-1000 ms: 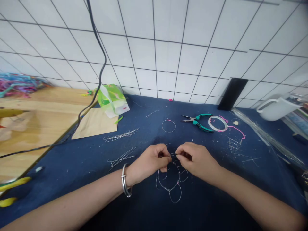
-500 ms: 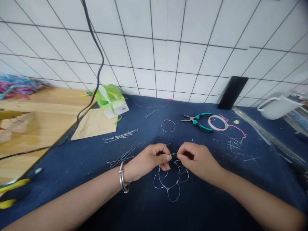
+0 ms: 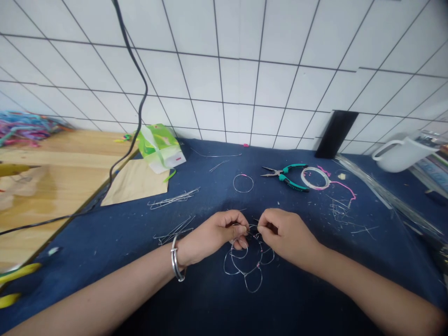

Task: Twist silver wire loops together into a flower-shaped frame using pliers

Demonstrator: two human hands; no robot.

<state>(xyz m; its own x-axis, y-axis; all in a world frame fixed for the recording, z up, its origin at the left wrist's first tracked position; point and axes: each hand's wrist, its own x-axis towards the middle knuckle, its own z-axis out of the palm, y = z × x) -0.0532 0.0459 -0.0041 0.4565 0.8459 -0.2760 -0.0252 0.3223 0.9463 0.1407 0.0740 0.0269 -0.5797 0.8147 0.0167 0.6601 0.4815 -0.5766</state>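
Observation:
A flower-shaped wire frame (image 3: 245, 272), with a round middle and several looped petals, hangs below my fingers over the dark blue cloth. My left hand (image 3: 226, 231), with a silver bangle at the wrist, pinches the frame's upper left part between thumb and fingers. On the other side my right hand (image 3: 285, 235) is closed in a pinch on a thin wire at the frame's top. Small pink wrappings show at some joints of the frame. Fingers hide the exact spot where the wire meets the frame. Beyond the hands lies a separate wire ring (image 3: 243, 191) with a pink bit.
Green-handled pliers (image 3: 292, 181) lie behind my right hand, beside a white ring-shaped dish (image 3: 304, 181) with pink thread. Loose wires (image 3: 175, 199) lie left. A green packet (image 3: 159, 142), paper sheet (image 3: 136, 184), black cable (image 3: 140, 107) and white jug (image 3: 395, 156) stand around the edges.
The view has shifted slightly. Both hands keep their pinch on the wire frame, and the left-hand petal loop shows a little more beneath my left fingers.

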